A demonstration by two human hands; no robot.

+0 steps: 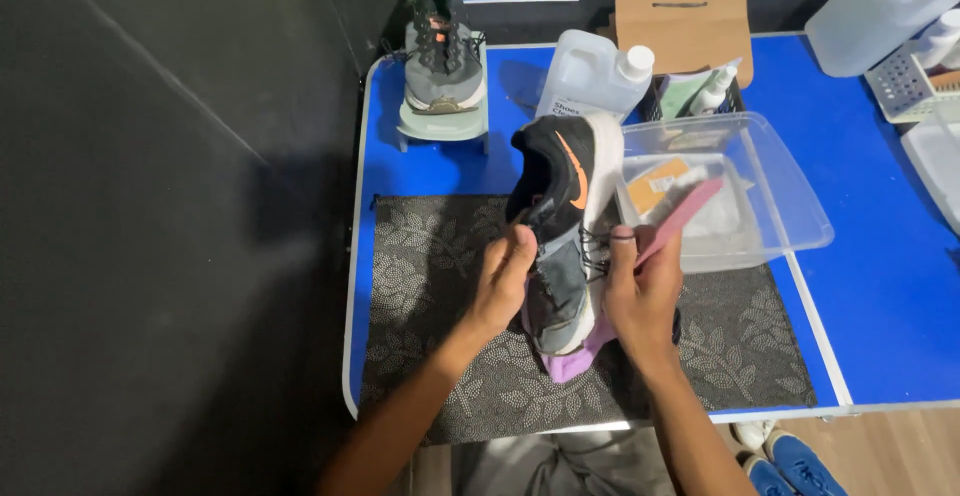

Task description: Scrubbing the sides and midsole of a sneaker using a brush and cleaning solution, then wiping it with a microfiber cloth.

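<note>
Left hand (505,281) grips the upright sneaker (565,226); right hand (640,291) clasps a pink brush (680,218) beside it.

**Bare forearms, blue shoes**

Both forearms are bare, with no sleeves, watch or gloves in view. The left hand (503,281) and right hand (640,291) carry no rings that can be made out. Below are grey trousers (560,466) and blue shoes (785,466) with white trim.
</note>
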